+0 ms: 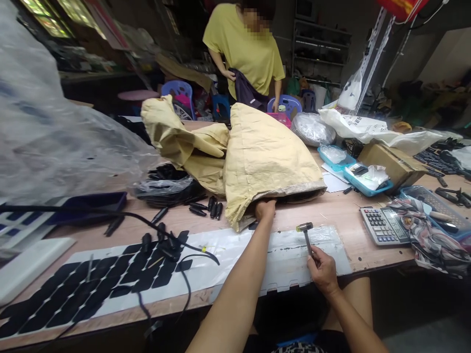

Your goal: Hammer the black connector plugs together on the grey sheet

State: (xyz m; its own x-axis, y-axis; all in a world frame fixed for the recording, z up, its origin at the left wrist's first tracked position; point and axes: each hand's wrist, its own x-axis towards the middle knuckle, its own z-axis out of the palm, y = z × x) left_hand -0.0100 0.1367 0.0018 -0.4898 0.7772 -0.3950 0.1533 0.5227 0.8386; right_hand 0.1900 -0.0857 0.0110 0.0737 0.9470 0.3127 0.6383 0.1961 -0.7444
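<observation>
A small hammer (pixel 305 231) with a yellowish face is gripped by its handle in my right hand (pixel 324 269), its head up over a whitish sheet (pixel 324 247). My left hand (pixel 265 210) reaches into the mouth of a big pale-yellow sack (pixel 270 152) lying on the table. The sack hides the fingers, so whether they hold anything is unclear. Several black cylindrical parts (pixel 215 208) lie left of the sack's mouth. Farther left, dark rounded tiles (pixel 99 274) cover a long white strip, with more black parts (pixel 167 240) on top.
A calculator (pixel 384 225) and a patterned cloth (pixel 434 233) lie on the right, near blue trays (pixel 368 179) and a cardboard box (pixel 392 164). Clear plastic sheeting (pixel 73 127) looms on the left. A black cable (pixel 128 214) crosses the table's left side. A person in a yellow shirt (pixel 243 49) stands opposite.
</observation>
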